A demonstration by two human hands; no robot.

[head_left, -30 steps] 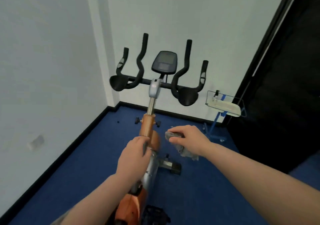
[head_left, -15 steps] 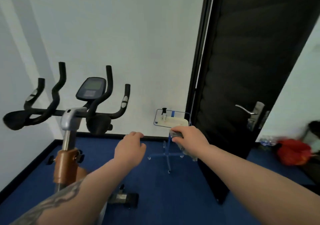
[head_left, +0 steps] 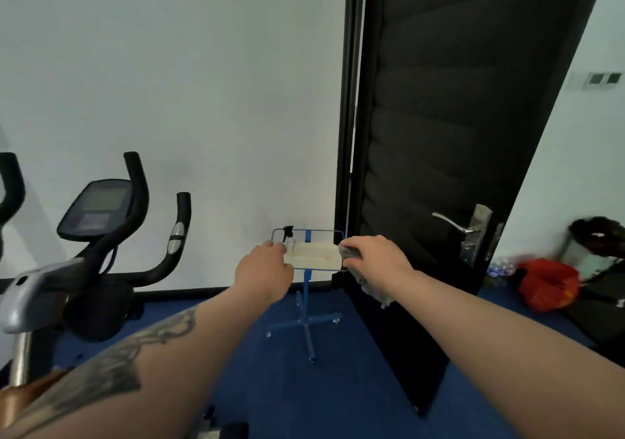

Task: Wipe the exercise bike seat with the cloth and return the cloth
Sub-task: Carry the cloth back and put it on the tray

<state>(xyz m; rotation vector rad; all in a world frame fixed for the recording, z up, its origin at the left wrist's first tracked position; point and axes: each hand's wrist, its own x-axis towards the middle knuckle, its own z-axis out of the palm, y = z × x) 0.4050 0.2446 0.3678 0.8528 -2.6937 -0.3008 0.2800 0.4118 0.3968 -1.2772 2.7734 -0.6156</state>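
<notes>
My right hand (head_left: 373, 256) grips a grey cloth (head_left: 373, 288), which hangs down under the wrist at the right end of a small clear tray (head_left: 314, 256) on a blue stand. My left hand (head_left: 263, 269) reaches toward the tray's left end, fingers loosely curled and holding nothing. The exercise bike (head_left: 91, 235) stands at the left with its black handlebars and console in view. Its seat is out of the frame.
A small spray bottle (head_left: 288, 235) stands at the tray's back left corner. A black door (head_left: 449, 168) with a metal handle stands ajar right of the stand. A red bag (head_left: 546, 284) and dark items lie beyond it. The floor is blue carpet (head_left: 324, 388).
The view has swung right, away from the bike. My left hand has let go of the bike frame. Both hands have moved up to the tray, the right one carrying the cloth.
</notes>
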